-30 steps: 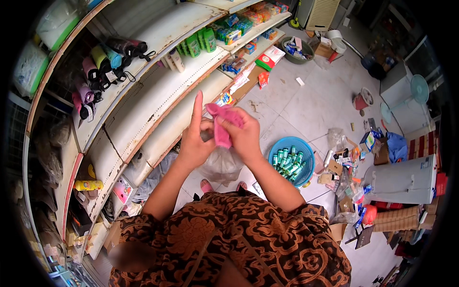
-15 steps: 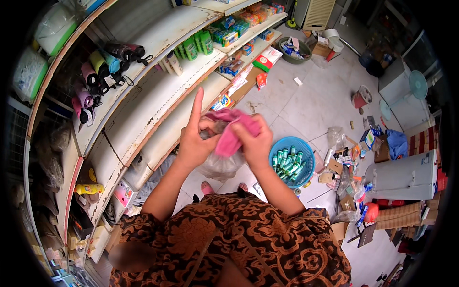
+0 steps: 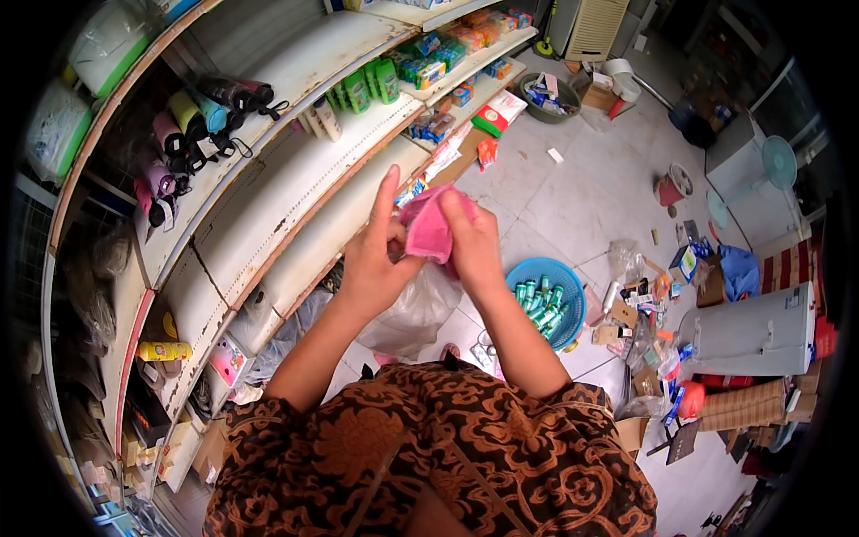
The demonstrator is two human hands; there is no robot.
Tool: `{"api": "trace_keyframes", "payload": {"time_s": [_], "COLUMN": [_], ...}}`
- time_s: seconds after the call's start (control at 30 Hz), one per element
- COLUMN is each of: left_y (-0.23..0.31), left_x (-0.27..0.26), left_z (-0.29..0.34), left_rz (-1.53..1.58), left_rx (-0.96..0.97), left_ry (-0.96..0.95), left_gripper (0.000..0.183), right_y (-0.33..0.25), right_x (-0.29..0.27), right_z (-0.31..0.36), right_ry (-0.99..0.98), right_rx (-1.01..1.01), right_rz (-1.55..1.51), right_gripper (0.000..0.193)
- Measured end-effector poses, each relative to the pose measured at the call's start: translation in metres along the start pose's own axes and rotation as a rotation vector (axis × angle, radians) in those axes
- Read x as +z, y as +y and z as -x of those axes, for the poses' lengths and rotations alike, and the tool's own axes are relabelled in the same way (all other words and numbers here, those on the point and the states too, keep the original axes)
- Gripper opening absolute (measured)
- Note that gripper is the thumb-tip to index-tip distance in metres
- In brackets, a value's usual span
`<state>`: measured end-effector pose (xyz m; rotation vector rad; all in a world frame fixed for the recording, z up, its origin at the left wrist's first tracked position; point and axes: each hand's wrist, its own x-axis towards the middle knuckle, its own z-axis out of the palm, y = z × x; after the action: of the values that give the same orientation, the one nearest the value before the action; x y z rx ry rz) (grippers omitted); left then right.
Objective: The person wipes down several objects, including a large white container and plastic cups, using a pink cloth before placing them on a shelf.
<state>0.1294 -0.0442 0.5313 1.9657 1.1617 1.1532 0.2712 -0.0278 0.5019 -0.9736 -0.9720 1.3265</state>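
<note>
Both my hands are raised in front of my chest and grip a pink cloth [image 3: 429, 225] between them. My left hand [image 3: 376, 255] pinches the cloth's left edge with its index finger pointing straight up. My right hand [image 3: 470, 242] closes over the cloth's right side and covers part of it. The cloth is bunched and folded between the fingers. Below the hands hangs a clear plastic bag [image 3: 413, 309], and a white shelf board [image 3: 344, 228] lies just to the left of them.
Curved white shelves [image 3: 268, 179] run along my left, carrying folded umbrellas [image 3: 192, 125], green packets [image 3: 376, 82] and small boxes. On the tiled floor to the right sit a blue basket [image 3: 548, 288] of small tubes, scattered packages [image 3: 640, 304], a white box [image 3: 747, 327] and a fan [image 3: 777, 163].
The cloth has been folded and gathered more tightly between both hands, and the hands have shifted a little. My left index finger stays pointed up.
</note>
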Motion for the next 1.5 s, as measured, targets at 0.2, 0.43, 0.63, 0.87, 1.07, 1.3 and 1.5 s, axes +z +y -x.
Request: {"api": "trace_keyframes", "payload": {"time_s": [0.2, 0.43, 0.63, 0.87, 1.07, 1.3, 1.5], "left_y": [-0.008, 0.007, -0.004, 0.011, -0.001, -0.012, -0.013], "left_x": [0.001, 0.006, 0.009, 0.002, -0.016, -0.001, 0.012], "left_z": [0.005, 0.003, 0.005, 0.003, -0.004, 0.016, 0.034], "left_rz": [-0.086, -0.106, -0.191, -0.087, -0.144, -0.033, 0.107], "left_rx": [0.024, -0.068, 0.062, -0.042, -0.211, -0.257, -0.356], "left_ry": [0.086, 0.135, 0.195, 0.123, -0.272, -0.088, 0.059], "left_gripper": [0.093, 0.089, 0.092, 0.084, 0.052, 0.045, 0.038], "right_y": [-0.005, 0.001, -0.001, -0.003, 0.000, 0.007, 0.034], "right_x": [0.013, 0.001, 0.013, -0.003, 0.003, 0.008, -0.005], "right_z": [0.015, 0.002, 0.010, -0.001, -0.012, -0.003, -0.003], "right_ry": [-0.046, 0.086, -0.009, -0.035, -0.277, -0.134, -0.058], "right_rx": [-0.228, -0.106, -0.499, -0.085, -0.017, 0.128, 0.184], "right_rz": [0.379, -0.270, 0.565, -0.135, -0.180, -0.361, -1.040], "right_gripper": [0.022, 0.033, 0.019, 0.022, 0.023, 0.019, 0.021]}}
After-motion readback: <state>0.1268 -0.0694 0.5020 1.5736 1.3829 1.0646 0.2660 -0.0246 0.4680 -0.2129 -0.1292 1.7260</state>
